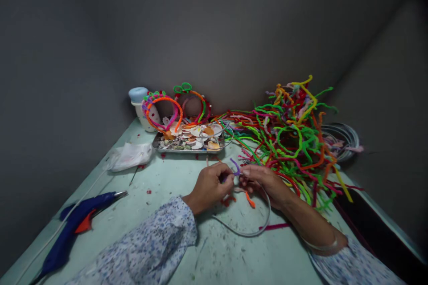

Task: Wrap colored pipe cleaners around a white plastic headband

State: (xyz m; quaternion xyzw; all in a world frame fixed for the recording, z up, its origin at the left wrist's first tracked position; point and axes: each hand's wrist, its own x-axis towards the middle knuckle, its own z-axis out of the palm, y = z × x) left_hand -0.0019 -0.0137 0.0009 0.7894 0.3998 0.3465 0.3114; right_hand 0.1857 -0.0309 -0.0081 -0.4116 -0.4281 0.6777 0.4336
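The left hand (211,186) pinches a short purple pipe cleaner (235,167) between thumb and forefinger, its free end curling up between the two hands; the right hand (264,181) is just beside it, fingers bent inward and fingertips gathered near the purple piece, though whether they grip it or the grey wire (247,234) cannot be told; that wire loops below the hands, over the pale green table (160,236); an orange scrap (250,200) lies beneath the fingers, and a dark pink pipe cleaner (274,226) lies near the wire's curve; beyond the hands sits a metal tray (187,150) of shells (197,132), with colourful headbands (164,113) standing at its back edge and a white cup with a blue lid (145,113) to the left; a tangled heap of bright pipe cleaners (294,142) spreads on the right, beside a coil of wire (346,140); a clear plastic bag (130,156) lies left of the tray, and a blue glue gun (72,231) lies nearer, at the table's left side.
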